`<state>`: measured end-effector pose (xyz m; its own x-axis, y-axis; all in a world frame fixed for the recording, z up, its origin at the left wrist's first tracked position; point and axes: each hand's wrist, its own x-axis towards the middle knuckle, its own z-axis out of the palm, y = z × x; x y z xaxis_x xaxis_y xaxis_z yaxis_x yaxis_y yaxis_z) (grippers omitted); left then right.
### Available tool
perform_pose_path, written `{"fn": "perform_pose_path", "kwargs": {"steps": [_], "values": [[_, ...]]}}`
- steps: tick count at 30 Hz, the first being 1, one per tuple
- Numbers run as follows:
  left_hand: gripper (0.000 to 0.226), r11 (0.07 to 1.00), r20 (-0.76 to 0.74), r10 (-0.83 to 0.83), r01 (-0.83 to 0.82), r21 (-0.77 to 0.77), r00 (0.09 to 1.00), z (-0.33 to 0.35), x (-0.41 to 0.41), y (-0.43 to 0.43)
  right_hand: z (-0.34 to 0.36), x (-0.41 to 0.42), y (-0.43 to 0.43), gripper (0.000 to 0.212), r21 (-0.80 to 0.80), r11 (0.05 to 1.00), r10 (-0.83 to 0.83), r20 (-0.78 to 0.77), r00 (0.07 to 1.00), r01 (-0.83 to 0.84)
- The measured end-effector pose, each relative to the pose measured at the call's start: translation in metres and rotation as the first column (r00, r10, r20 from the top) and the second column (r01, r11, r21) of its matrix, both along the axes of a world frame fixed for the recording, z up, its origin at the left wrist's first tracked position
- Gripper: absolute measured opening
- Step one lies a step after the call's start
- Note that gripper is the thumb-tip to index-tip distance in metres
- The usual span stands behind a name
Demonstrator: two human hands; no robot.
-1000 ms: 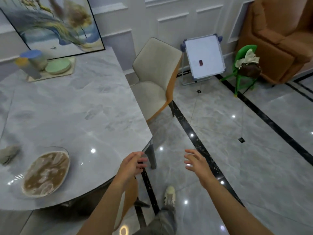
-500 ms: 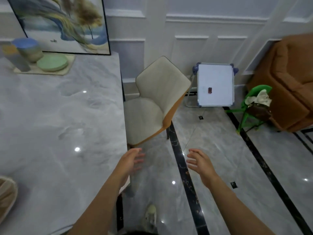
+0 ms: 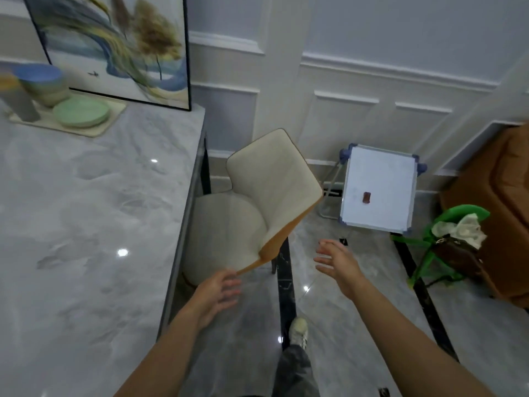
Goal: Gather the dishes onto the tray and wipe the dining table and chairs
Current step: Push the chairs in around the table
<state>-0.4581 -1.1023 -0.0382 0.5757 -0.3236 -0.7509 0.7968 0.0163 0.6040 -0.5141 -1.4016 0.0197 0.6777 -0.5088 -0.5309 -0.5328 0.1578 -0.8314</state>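
Chair [image 3: 274, 184] stands at the table's [image 3: 86, 213] side. My left hand [image 3: 219, 290] hovers just beside its seat corner, fingers relaxed; my right hand [image 3: 337, 263] spread, empty.

You see a framed painting [image 3: 114, 47] leaning on the panelled wall, upper left. A small whiteboard [image 3: 378, 173] stands on the floor by the wall. To its right, a green stool [image 3: 458, 212] carries a brown bag [image 3: 458, 255] and a pale cloth [image 3: 461, 229], just beside a brown armchair [image 3: 498, 196].

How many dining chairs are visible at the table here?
1: the cream-upholstered, orange-backed dining chair at the right edge of the grey marble table. Others may be out of view.
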Motion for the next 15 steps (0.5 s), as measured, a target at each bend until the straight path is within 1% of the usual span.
{"fn": "perform_pose_path", "kwargs": {"steps": [3,6,8,10,12,15], "values": [[0.042,0.978,-0.113,0.171,-0.183,-0.099,0.979,-0.011,0.019,-0.043,-0.010,0.058,-0.053,0.019,-0.007,0.998,0.061,0.017,0.998,-0.061],[0.046,0.934,-0.212,0.309,-0.338,-0.116,0.927,-0.021,0.031,-0.090,-0.022,0.115,-0.104,0.034,-0.005,0.995,0.101,0.016,0.995,-0.101],[0.052,0.913,-0.261,0.356,-0.394,-0.111,0.898,-0.027,0.036,-0.118,-0.025,0.147,-0.130,0.045,-0.016,0.992,0.123,-0.002,0.992,-0.123],[0.055,0.896,-0.286,0.389,-0.432,-0.103,0.876,-0.029,0.047,-0.151,-0.028,0.182,-0.157,0.053,-0.040,0.980,0.194,-0.046,0.980,-0.195],[0.057,0.879,-0.321,0.423,-0.470,-0.081,0.847,-0.030,0.057,-0.179,-0.030,0.209,-0.172,0.056,-0.068,0.956,0.280,-0.091,0.956,-0.287],[0.060,0.847,-0.375,0.466,-0.527,-0.075,0.802,-0.033,0.073,-0.219,-0.038,0.241,-0.186,0.054,-0.106,0.902,0.408,-0.113,0.906,-0.419]]}}
